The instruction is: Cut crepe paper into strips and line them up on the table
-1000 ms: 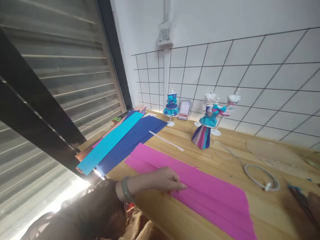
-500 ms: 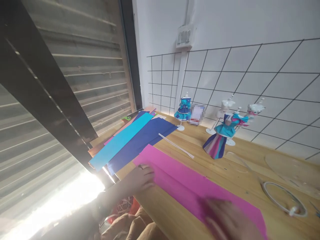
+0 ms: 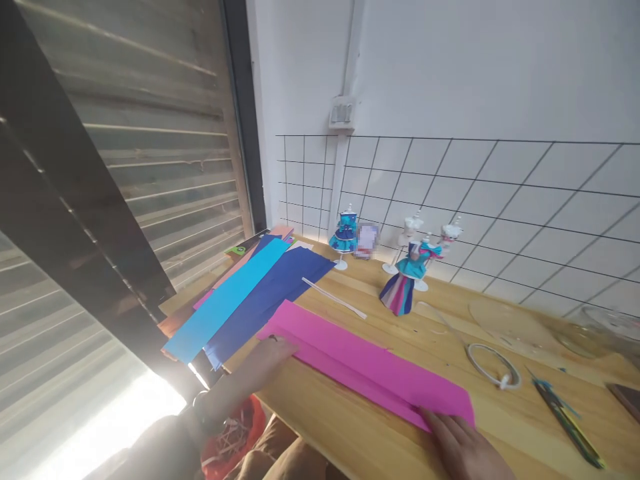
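A long, bright pink, thin sheet of paper or cloth (image 3: 370, 363) lies lengthwise at the near side of the wooden counter (image 3: 340, 427), a crease running along its near edge. The left hand (image 3: 276, 352) is at its near left corner; its fingertips are blurred, so I cannot tell whether that grip pinches the edge or only presses. The right hand (image 3: 463, 440) lies palm down at the near right end, fingers stretched over the sheet; the thumb is hidden, so I cannot tell how far that grip is closed.

The step in hand looks like lining up or flattening the crease; carrying it on would call for even pressure from both hands and a straight near edge.

Close by the sheet's left end lie dark blue flat sheets (image 3: 280, 293) under a light blue strip (image 3: 235, 297), the likeliest things to get in the way. A narrow white strip (image 3: 334, 297) lies beyond the far edge. Farther back stand small dress forms, one in a tiered blue dress (image 3: 344, 233), near a striped doll-sized gown (image 3: 397, 293). To the right are a white ring (image 3: 493, 367) and a slim black-and-yellow tool (image 3: 565, 420), apart from the right hand.
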Demonstrator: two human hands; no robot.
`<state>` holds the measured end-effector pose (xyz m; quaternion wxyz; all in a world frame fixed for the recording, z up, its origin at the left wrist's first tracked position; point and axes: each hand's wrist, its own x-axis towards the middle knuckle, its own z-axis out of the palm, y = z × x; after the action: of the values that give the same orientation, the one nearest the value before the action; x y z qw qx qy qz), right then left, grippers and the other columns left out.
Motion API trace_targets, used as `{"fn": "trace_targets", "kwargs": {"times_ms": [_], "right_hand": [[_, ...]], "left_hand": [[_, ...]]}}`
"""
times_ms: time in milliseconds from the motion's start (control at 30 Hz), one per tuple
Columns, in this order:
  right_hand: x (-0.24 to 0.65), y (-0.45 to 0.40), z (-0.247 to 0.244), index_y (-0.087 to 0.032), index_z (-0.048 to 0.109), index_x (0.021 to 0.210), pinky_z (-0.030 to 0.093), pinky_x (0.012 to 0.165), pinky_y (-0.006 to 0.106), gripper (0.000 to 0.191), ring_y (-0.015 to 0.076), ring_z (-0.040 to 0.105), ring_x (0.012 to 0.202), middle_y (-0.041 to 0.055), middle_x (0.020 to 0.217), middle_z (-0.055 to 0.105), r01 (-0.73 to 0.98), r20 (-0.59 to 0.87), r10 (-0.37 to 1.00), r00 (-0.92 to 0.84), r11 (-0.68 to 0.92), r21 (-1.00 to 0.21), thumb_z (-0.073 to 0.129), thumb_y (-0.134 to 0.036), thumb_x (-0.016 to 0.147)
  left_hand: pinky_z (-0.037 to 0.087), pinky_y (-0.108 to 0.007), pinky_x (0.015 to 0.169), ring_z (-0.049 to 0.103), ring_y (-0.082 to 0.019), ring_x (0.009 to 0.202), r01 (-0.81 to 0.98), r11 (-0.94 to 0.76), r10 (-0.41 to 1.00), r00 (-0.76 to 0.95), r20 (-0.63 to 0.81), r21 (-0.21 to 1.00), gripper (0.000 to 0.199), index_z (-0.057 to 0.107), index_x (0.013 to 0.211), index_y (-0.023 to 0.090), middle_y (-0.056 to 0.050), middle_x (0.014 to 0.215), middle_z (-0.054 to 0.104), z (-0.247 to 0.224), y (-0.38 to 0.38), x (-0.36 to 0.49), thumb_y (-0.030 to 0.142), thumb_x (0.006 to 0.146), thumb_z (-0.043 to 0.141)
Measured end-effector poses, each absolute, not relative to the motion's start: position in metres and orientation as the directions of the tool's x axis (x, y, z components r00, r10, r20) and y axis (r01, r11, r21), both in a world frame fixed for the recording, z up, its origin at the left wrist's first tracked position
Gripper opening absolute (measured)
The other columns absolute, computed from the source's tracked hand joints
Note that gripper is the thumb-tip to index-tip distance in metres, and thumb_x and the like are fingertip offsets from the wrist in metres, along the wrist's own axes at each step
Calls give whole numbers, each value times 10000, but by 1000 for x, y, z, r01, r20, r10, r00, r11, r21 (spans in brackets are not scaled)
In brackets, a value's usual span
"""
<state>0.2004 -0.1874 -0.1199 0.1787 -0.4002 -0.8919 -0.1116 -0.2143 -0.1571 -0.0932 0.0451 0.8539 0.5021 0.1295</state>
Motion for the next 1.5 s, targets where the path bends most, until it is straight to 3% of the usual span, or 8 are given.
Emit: {"fn": "trace_targets", "kwargs": {"times_ms": [133, 300, 433, 600, 967, 1133, 1267, 1500], "right_hand": [[215, -199, -110, -252, 628, 1053, 552, 749, 340, 310, 231, 651, 886, 52, 1002, 684, 854, 299, 851, -431, 492, -171, 412, -234, 831], [222, -209, -103, -260, 660, 951, 538, 775, 344, 292, 243, 649, 885, 46, 973, 693, 869, 183, 954, -239, 294, -397, 428, -405, 848], [226, -214, -100, -231, 671, 919, 518, 797, 328, 353, 248, 642, 908, 63, 992, 692, 837, 59, 989, -135, 146, -527, 417, -464, 840], [227, -217, -95, -218, 661, 940, 497, 811, 345, 385, 255, 633, 911, 82, 1019, 682, 779, -1, 992, -122, 95, -620, 400, -484, 845], [236, -219, -102, -207, 644, 1000, 485, 824, 378, 386, 256, 625, 934, 83, 1042, 672, 788, -22, 998, -60, 34, -615, 427, -476, 828], [247, -209, -108, -212, 645, 1003, 487, 826, 385, 371, 249, 627, 922, 81, 1030, 673, 839, 1, 996, -87, 74, -539, 421, -457, 835], [244, -195, -107, -214, 651, 1022, 472, 861, 400, 381, 250, 603, 964, 97, 1065, 645, 876, 108, 978, -180, 209, -434, 457, -468, 815], [209, -167, -103, -170, 536, 1223, 418, 935, 420, 622, 290, 501, 1126, 139, 1242, 533, 897, 130, 949, -287, 314, -311, 608, -473, 684]], "left_hand": [[413, -305, 804, 589, -173, 902, 849, -450, 893, 428, 140, 276, 348, 598, 1090, 234, -32, 969, 671, -88, -156, -216, 155, 886, 327], [420, -303, 825, 597, -183, 928, 841, -415, 909, 397, 125, 348, 302, 616, 1080, 254, -21, 1017, 673, -83, -161, -215, 267, 890, 381], [432, -304, 834, 605, -190, 942, 840, -375, 925, 369, 94, 392, 287, 635, 1053, 251, -22, 1034, 671, -84, -162, -217, 312, 871, 421], [435, -308, 837, 611, -202, 945, 834, -353, 928, 371, 42, 425, 314, 638, 1055, 230, -35, 1048, 668, -83, -159, -222, 364, 866, 426], [432, -312, 851, 599, -216, 973, 828, -304, 933, 359, -30, 472, 332, 640, 1064, 223, -41, 1063, 663, -76, -145, -233, 374, 839, 447], [419, -305, 865, 591, -216, 999, 818, -299, 932, 362, -35, 491, 351, 623, 1091, 224, -42, 1103, 645, -79, -140, -237, 397, 843, 446], [422, -286, 837, 590, -210, 994, 814, -326, 918, 394, -45, 481, 362, 598, 1131, 218, -49, 1128, 631, -73, -133, -238, 379, 839, 459], [379, -321, 880, 562, -218, 1013, 821, -398, 884, 462, -68, 410, 318, 600, 1108, 213, -64, 1107, 630, -64, -113, -224, 282, 816, 495]]}}
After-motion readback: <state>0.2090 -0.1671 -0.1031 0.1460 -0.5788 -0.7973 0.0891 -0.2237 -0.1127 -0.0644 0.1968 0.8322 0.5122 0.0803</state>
